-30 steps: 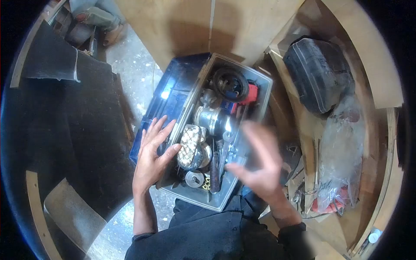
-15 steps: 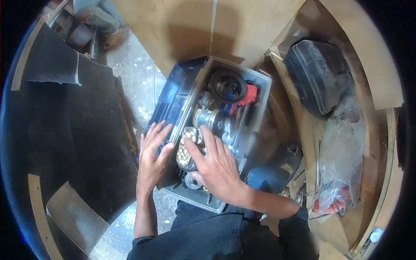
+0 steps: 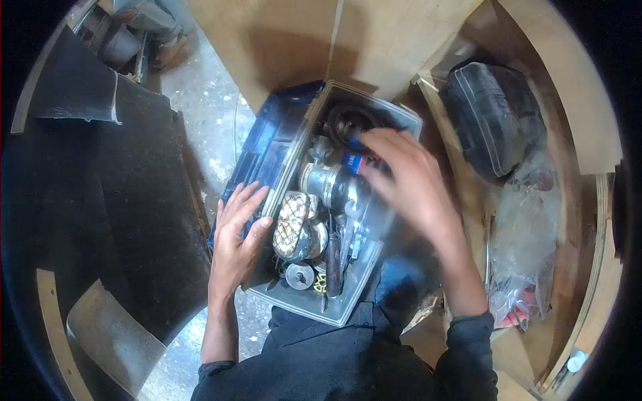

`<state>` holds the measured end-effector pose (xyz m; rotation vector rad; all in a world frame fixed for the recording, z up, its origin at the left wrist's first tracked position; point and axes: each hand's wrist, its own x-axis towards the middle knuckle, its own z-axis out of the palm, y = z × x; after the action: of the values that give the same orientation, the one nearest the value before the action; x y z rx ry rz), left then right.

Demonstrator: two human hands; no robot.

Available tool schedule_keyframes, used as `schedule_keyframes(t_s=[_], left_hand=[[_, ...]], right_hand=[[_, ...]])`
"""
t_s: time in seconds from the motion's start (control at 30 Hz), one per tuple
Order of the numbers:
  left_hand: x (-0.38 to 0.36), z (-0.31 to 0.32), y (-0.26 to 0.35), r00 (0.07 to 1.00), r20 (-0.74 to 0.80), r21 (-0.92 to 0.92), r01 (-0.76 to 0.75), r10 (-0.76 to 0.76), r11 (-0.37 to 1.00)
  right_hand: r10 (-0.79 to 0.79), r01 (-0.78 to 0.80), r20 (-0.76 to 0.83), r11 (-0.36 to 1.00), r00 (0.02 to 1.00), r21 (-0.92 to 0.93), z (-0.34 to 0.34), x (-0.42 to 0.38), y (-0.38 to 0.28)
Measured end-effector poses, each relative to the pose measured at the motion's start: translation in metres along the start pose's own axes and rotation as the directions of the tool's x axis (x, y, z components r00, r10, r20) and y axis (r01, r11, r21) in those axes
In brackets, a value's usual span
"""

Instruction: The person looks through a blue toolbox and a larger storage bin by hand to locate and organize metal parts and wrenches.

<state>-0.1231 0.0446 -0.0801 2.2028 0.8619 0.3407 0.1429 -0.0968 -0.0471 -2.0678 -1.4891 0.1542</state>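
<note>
A grey toolbox (image 3: 267,294) with its blue lid (image 3: 271,144) swung out to the left stands before me. My left hand (image 3: 237,230) rests against the lid's near edge, fingers spread and holding nothing. Over the box's far right part is my right hand (image 3: 411,177), smeared by motion, with its fingertips hidden or blurred. Close to its thumb lies a small blue and red box (image 3: 352,162). Inside are also a black ring-shaped part (image 3: 341,127), a metal cylinder (image 3: 324,184), a patterned cream bundle (image 3: 291,227), a dark-handled tool (image 3: 333,264) and a round metal disc (image 3: 299,276).
A black case (image 3: 491,120) and a clear plastic bag (image 3: 525,234) lie at the right inside a wooden frame. A plywood panel (image 3: 394,40) stands behind the toolbox. Dark sheeting (image 3: 127,194) covers the left side, beside the speckled floor (image 3: 207,100).
My right hand has moved from above the patterned bundle up and right to the far right of the toolbox, uncovering the dark-handled tool. The left hand stays at the lid.
</note>
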Motion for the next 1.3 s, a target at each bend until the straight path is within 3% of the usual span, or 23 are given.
schedule_keyframes(t_s=[0.03,0.1,0.2,0.37,0.43,0.73,0.83,0.9,0.93,0.97,1.03,1.1,1.13,1.3], left_hand=[[0.000,0.000,-0.001,1.000,0.003,-0.006,-0.002,0.002,1.000],[0.003,0.000,0.000,1.000,0.003,-0.012,-0.005,0.005,1.000],[0.001,-0.002,0.003,1.000,0.006,-0.005,0.005,-0.005,1.000],[0.002,-0.001,0.002,1.000,0.006,-0.030,0.003,-0.003,1.000],[0.002,0.000,0.001,1.000,0.006,-0.032,-0.006,0.006,0.999],[0.001,0.001,0.001,1.000,-0.016,-0.087,0.001,-0.002,0.996],[0.000,0.002,-0.001,1.000,-0.015,-0.082,0.002,-0.004,0.997],[-0.001,0.002,-0.001,1.000,-0.013,-0.084,0.006,-0.007,0.996],[-0.001,0.002,-0.002,1.000,-0.011,-0.082,0.006,-0.007,0.997],[-0.001,0.003,-0.002,1.000,-0.010,-0.080,0.006,-0.007,0.997],[-0.001,0.002,-0.003,1.000,-0.009,-0.079,0.002,-0.002,0.997],[-0.002,0.002,-0.003,1.000,-0.003,-0.082,-0.005,0.005,0.997],[-0.003,0.002,-0.002,1.000,0.000,-0.079,-0.009,0.009,0.997],[-0.002,-0.001,0.004,1.000,0.024,-0.080,0.017,-0.015,0.997]], right_hand=[[-0.070,0.068,-0.022,0.995,0.997,-0.074,0.007,0.004,0.014],[-0.054,0.072,0.100,0.980,0.994,-0.183,0.020,0.014,0.032],[-0.114,0.119,0.055,0.988,0.992,-0.095,0.020,0.022,0.042],[0.129,-0.100,-0.054,0.921,0.990,0.377,-0.027,0.018,0.041],[0.152,-0.058,-0.136,0.848,0.979,0.527,-0.044,0.015,0.042],[0.193,-0.102,-0.133,0.860,0.972,0.500,-0.065,0.001,0.012],[0.212,-0.166,-0.041,0.857,0.976,0.488,-0.066,-0.006,0.013],[0.071,-0.076,0.028,0.903,0.997,0.423,-0.062,-0.016,0.006],[-0.185,0.111,0.143,0.905,0.972,0.411,-0.065,-0.015,0.004],[-0.142,-0.014,0.273,0.866,0.951,0.500,-0.060,-0.020,-0.006],[-0.220,0.101,0.193,0.867,0.956,0.487,-0.042,-0.022,0.002],[-0.232,0.217,0.049,0.955,0.972,0.203,-0.033,-0.008,0.018],[-0.095,0.092,0.134,0.995,0.986,0.029,-0.037,-0.003,0.021],[-0.154,0.177,0.169,0.975,0.973,-0.133,0.000,-0.001,0.020]])
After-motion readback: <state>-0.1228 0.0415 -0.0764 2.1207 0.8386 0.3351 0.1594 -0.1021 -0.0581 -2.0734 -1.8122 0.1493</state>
